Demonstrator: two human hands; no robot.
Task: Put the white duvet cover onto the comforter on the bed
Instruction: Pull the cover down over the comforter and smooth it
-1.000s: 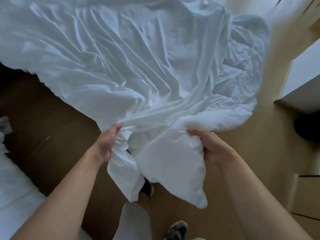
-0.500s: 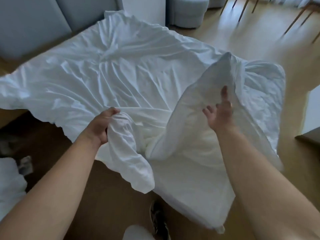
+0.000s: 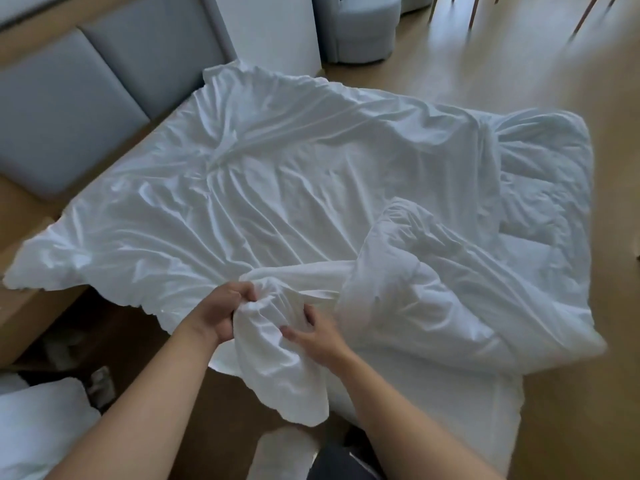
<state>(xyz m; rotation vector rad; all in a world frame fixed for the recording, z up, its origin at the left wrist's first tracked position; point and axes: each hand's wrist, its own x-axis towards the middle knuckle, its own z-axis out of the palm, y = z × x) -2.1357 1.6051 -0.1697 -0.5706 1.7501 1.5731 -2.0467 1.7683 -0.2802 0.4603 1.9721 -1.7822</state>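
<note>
The white duvet cover (image 3: 277,188) lies wrinkled and spread across the bed. The puffy white comforter (image 3: 540,188) shows at the right side, with one part folded back over itself (image 3: 415,271). My left hand (image 3: 225,310) grips a bunched near corner of the cover. My right hand (image 3: 318,334) holds the same bunch from the right, its fingers curled into the cloth. A loose flap of the cover (image 3: 294,386) hangs down below both hands over the bed's near edge.
A grey padded headboard (image 3: 86,98) stands at the back left beside the wooden bed frame (image 3: 31,306). A round grey chair (image 3: 360,26) and wooden chair legs stand at the back. More white bedding (image 3: 38,424) lies at the lower left. Wooden floor lies on the right.
My right hand let go of the lifted comforter part, which dropped onto the bed, and came back left to the bunched corner. My left hand kept its grip. The view tilted up.
</note>
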